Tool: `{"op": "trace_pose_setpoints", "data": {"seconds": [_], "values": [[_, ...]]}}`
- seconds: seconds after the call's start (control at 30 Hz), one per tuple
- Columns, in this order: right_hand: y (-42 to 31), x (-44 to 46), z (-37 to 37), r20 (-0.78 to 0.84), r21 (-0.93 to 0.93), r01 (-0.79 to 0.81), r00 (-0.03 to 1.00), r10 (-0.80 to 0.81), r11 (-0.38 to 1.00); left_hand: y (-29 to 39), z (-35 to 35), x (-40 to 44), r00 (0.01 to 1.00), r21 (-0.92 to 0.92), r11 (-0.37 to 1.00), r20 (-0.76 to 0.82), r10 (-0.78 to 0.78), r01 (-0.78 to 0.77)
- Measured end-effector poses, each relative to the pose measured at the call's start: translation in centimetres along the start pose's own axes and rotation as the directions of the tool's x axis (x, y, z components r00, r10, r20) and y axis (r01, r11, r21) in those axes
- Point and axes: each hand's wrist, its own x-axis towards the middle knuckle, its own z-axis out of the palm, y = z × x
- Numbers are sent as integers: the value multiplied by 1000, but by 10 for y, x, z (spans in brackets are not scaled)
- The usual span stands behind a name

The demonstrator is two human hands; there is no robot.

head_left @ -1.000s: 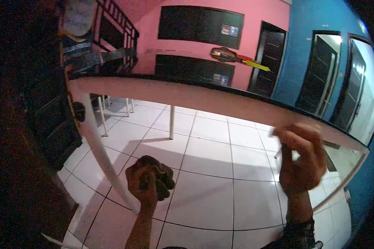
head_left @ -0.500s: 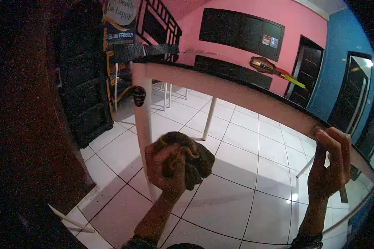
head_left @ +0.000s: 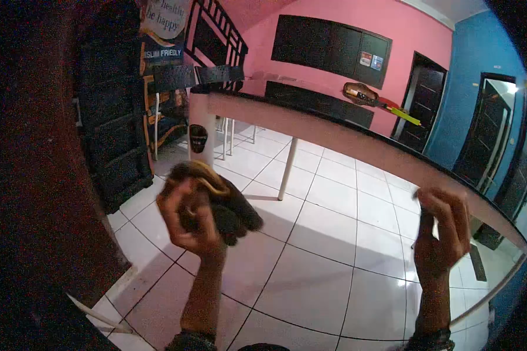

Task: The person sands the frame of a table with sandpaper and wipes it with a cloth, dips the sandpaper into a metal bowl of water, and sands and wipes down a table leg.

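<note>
My left hand [head_left: 187,219] is closed around a crumpled dark cloth [head_left: 231,205] with a yellowish-brown folded edge. Part of the bundle sticks out to the right of my fingers, and it hangs in the air in front of the table leg [head_left: 200,117]. On the right, my right hand [head_left: 445,231] is raised by the pink side of the table [head_left: 334,128]. Its fingers are loosely bent, and I see nothing between them. Motion blurs both hands slightly, and whether the right fingertips touch the table side I cannot tell.
On the dark glossy tabletop lies a brown holder [head_left: 360,93] beside a yellow-green strip [head_left: 403,115]. A dark door [head_left: 114,117] stands at left, near a sign [head_left: 164,55] and a stair railing [head_left: 219,35]. White floor tiles [head_left: 322,245] spread below.
My left hand has moved left and up with the cloth. My right hand has shifted left and slightly down. The view has turned a little, sliding the table slightly left.
</note>
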Motion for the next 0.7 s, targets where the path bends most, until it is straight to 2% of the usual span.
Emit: {"op": "trace_pose_setpoints", "data": {"seconds": [0.03,0.13,0.23,0.33,0.37,0.4,0.47,0.5,0.6,0.63,0.7], "values": [[7,-17,-11,47,23,-124,991,123,992,12,15,13,999,40,998,-27,40,-39],[32,-59,-35,75,-16,-175,982,176,984,16,66,45,966,6,966,-9,260,-260],[49,-83,-54,76,8,-211,975,210,977,5,92,42,927,330,866,119,357,-376],[62,-89,-63,44,30,-179,983,177,983,13,106,10,960,146,950,76,269,-277],[66,-91,-64,49,12,-169,985,168,986,27,116,-5,880,226,851,109,461,-474],[69,-93,-65,62,7,-177,982,176,984,43,122,-20,837,245,800,192,513,-547],[72,-95,-70,101,-46,-174,979,177,984,72,141,-42,783,142,778,250,569,-611],[79,-107,-70,62,39,-253,966,250,967,75,149,-54,813,116,814,228,535,-569],[94,-117,-80,25,31,-303,953,302,953,95,164,-82,847,21,872,249,469,-489],[100,-122,-82,6,42,-286,958,286,957,98,164,-89,794,-1,839,320,516,-545],[105,-122,-92,37,-34,-248,968,250,968,114,183,-106,768,-103,814,283,575,-572]]}}
